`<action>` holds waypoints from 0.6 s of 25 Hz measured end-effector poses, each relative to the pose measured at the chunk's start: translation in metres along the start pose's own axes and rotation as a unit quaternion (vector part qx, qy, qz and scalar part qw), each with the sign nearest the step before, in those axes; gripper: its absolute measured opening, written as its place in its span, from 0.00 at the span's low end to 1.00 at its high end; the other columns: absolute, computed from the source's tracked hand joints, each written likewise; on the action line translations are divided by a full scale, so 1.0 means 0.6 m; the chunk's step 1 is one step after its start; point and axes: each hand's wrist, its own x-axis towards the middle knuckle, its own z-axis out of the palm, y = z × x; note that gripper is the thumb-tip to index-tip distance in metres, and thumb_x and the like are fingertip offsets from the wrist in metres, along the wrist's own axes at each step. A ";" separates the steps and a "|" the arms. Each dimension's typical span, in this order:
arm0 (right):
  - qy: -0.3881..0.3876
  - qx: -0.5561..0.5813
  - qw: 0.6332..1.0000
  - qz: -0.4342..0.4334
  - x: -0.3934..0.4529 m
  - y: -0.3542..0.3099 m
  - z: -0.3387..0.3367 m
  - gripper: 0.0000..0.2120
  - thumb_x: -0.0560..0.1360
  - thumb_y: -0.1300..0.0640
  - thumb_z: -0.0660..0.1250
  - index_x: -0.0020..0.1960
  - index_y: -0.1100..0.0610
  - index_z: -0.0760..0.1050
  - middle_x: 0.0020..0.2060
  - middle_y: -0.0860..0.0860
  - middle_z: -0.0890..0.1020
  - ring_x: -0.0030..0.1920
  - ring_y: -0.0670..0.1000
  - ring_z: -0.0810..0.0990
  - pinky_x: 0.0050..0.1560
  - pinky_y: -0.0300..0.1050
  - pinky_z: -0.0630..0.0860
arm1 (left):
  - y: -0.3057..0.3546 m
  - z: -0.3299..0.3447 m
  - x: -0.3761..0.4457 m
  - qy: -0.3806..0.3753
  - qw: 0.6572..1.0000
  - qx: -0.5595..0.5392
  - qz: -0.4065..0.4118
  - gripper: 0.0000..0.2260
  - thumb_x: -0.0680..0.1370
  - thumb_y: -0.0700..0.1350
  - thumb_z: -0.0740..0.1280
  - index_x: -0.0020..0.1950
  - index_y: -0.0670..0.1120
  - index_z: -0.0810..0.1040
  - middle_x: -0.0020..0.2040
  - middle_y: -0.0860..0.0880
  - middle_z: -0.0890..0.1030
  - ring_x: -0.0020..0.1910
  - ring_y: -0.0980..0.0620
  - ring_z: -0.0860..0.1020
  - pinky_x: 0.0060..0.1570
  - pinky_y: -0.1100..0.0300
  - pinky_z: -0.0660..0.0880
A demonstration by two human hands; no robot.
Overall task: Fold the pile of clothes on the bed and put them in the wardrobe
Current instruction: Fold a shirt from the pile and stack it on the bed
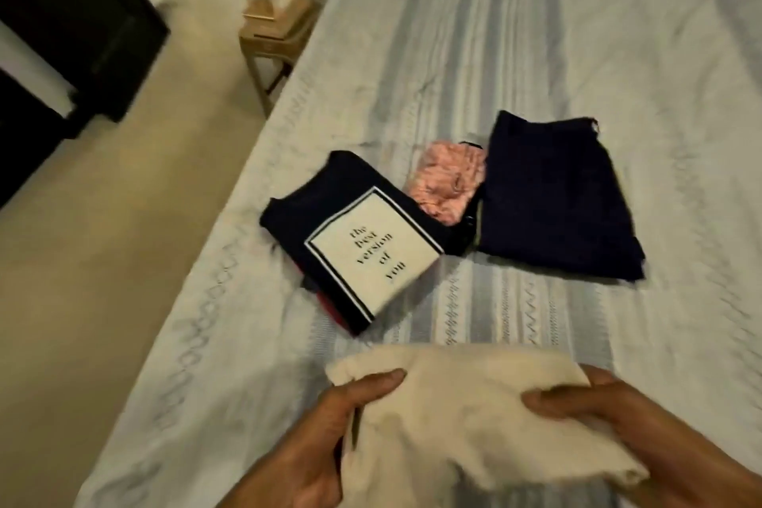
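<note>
Nightstand (275, 35) beside bed (536, 54); folded clothes (363, 239) beyond cream garment (462, 417)

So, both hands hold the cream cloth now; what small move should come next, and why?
Probably set the folded cream garment down on the bed beside the folded clothes. The left hand and right hand each grip a side, so it looks folded already, and the printed dark shirt, pink piece and navy item lie folded there.
</note>
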 end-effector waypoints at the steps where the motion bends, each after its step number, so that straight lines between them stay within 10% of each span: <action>1: -0.006 -0.021 1.000 -0.018 0.029 -0.039 0.048 0.19 0.63 0.73 0.76 0.53 0.68 0.85 0.52 0.67 0.86 0.45 0.63 0.88 0.39 0.51 0.85 | 0.039 -0.030 -0.014 0.007 0.999 -0.010 0.032 0.15 0.72 0.41 0.75 0.58 0.40 0.88 0.60 0.37 0.85 0.60 0.37 0.84 0.65 0.44 0.78; 8: -0.006 -0.119 0.988 -0.100 0.168 -0.303 0.285 0.22 0.68 0.69 0.73 0.62 0.66 0.82 0.58 0.63 0.85 0.54 0.60 0.85 0.53 0.51 0.83 | 0.321 -0.111 -0.075 -0.031 0.979 -0.034 0.200 0.16 0.74 0.43 0.75 0.62 0.44 0.86 0.58 0.42 0.87 0.56 0.42 0.86 0.52 0.50 0.82; 15: 0.107 -0.027 0.989 -0.101 0.408 -0.297 0.166 0.30 0.66 0.62 0.78 0.68 0.64 0.79 0.63 0.61 0.83 0.62 0.60 0.82 0.64 0.57 0.80 | 0.347 -0.130 0.196 -0.038 0.983 -0.113 0.142 0.19 0.72 0.39 0.77 0.63 0.38 0.85 0.59 0.38 0.86 0.60 0.38 0.84 0.67 0.42 0.77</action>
